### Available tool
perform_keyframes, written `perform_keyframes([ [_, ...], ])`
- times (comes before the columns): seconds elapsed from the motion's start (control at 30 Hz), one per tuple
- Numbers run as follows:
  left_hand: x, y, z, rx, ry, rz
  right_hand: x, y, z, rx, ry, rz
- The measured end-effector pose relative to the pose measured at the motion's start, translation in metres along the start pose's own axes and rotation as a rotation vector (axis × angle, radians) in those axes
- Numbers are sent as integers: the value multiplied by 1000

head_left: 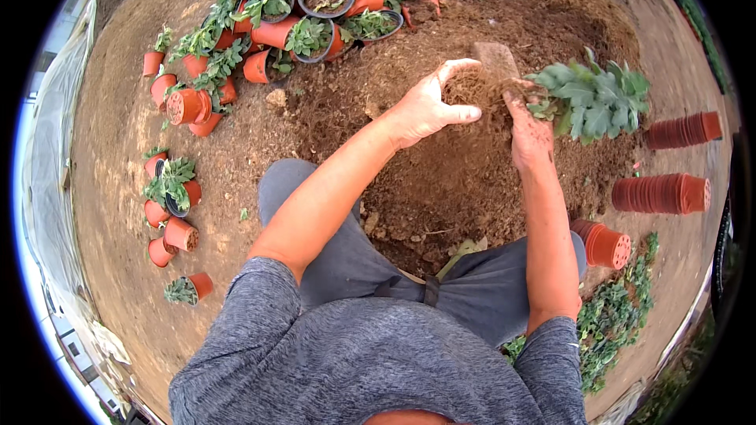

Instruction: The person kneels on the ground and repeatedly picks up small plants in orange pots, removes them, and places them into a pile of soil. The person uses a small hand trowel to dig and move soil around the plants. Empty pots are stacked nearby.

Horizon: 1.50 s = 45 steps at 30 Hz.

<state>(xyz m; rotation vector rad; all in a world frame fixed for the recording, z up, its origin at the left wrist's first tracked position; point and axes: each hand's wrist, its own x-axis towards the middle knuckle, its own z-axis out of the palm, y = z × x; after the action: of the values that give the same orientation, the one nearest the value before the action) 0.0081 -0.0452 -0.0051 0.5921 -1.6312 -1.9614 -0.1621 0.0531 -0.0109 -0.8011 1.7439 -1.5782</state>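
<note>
My right hand (533, 130) is closed around the base of a leafy green plant (594, 98), which lies tilted with its leaves to the right. The plant's brown root ball (479, 94) points left, toward my left hand (425, 110). That hand is open, thumb and fingers spread in a C at the roots; whether it touches them is hard to tell. Just beyond the roots, a flat brownish blade-like piece (494, 59) rests on the heap of loose soil (441, 177). Its other end is hidden.
Many tipped orange pots (276, 31) with plants lie at the far left. Single pots (181, 234) are scattered along the left. Stacks of nested pots (661, 194) lie at the right. Nearer, by my right elbow, is a pile of green plants (614, 323).
</note>
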Motion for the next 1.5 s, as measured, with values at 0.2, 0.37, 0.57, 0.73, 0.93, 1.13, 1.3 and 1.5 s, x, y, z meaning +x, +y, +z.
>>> perform_keyframes([
  [0.2, 8, -8, -4, 176, 185, 54, -6, -7, 0, 352, -75, 83],
  [0.37, 10, -1, 0, 139, 442, 66, 3, -18, -3, 436, -162, 4],
  [0.57, 5, 2, -4, -280, 379, -16, -2, -11, 5, 455, -121, 122],
  [0.73, -2, 4, 1, 510, 90, 190, 2, -23, -1, 438, -87, 66],
  [0.93, 5, 25, -1, 502, 387, 54, 15, -36, -15, 477, -212, -72],
  [1.13, 7, 8, -28, 502, 435, 23, 74, -6, -62, -9, 315, 47],
  [1.3, -7, -10, -13, 863, 137, 26, 65, -5, -53, -197, 154, 89],
  [1.5, -16, -59, 31, 1205, -280, 468, 76, -26, -62, 378, 106, -42],
])
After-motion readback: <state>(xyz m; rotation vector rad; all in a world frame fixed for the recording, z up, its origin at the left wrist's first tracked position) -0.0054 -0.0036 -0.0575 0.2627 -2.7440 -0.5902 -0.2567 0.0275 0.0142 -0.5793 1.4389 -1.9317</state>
